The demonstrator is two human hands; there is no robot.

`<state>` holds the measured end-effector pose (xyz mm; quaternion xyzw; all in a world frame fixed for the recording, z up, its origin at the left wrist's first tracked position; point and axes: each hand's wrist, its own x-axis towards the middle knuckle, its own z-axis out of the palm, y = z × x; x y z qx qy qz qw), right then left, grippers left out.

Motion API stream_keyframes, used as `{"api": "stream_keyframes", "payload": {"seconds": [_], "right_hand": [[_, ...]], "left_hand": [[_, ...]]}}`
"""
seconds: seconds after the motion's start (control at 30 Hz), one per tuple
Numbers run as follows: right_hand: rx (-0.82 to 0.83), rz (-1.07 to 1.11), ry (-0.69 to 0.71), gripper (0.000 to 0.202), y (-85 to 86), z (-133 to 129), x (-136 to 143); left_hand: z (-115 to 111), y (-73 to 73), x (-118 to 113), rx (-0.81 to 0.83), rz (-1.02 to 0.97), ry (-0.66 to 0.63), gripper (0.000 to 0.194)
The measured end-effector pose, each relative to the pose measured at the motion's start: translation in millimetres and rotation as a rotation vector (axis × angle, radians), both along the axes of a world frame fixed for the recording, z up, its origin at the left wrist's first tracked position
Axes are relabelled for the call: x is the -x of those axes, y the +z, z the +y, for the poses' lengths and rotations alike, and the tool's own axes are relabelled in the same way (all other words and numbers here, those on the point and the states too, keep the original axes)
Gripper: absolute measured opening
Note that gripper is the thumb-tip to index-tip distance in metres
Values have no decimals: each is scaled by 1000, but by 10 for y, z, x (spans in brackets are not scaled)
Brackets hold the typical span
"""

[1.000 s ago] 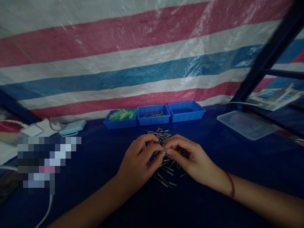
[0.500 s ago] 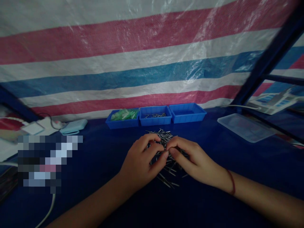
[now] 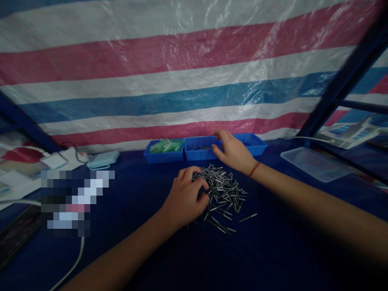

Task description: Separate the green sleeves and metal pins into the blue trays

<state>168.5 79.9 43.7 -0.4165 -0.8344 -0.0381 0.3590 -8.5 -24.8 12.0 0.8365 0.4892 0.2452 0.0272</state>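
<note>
A loose pile of thin metal rivet-like pins point(image 3: 226, 188) lies on the dark blue table point(image 3: 145, 250). My left hand point(image 3: 189, 196) rests at the pile's left side, fingers curled and apart, with nothing visible between them. Over the right part of the middle blue bin point(image 3: 197, 154) is my right hand point(image 3: 232, 151), its thumb and fingers spread and no item showing in them. Some pins lie inside that bin. The left blue bin point(image 3: 163, 157) holds green and clear packets. The right blue bin point(image 3: 257, 149) is partly hidden behind my right hand.
A translucent lid point(image 3: 315, 163) lies at the right. At the left are a light blue case point(image 3: 103, 159), a white power strip point(image 3: 68, 159), a white cable point(image 3: 81, 254) and a dark phone-like object point(image 3: 20, 234). A striped sheet point(image 3: 182, 60) hangs behind the bins.
My right hand has left the pile and moved up to the middle bin, its fingers now apart. My left hand's fingers have parted beside the pile. The view has shifted slightly.
</note>
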Motion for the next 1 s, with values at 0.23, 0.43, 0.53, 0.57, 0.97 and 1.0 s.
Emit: {"api": "stream_keyframes", "payload": {"seconds": [0.23,0.43,0.53,0.57,0.97,1.0], "right_hand": [[179,17,117,30,-211,-593,-253],[313,89,213,21,-316,-754,-268],[265,74,272,20,-288,-786,-234],[248,62,285,20,-280,-794,-229],[276,-79,392,16,-239,-967,-186],[286,-64,405,16,-223,-992,-176]], "left_hand": [[-30,5,-29,38,72,5,9],[-8,-2,-4,27,84,-5,7],[-16,2,-13,29,113,-5,8],[-22,2,-22,33,126,2,10],[-173,147,-144,-148,217,19,18],[-179,153,-150,-163,199,9,17]]}}
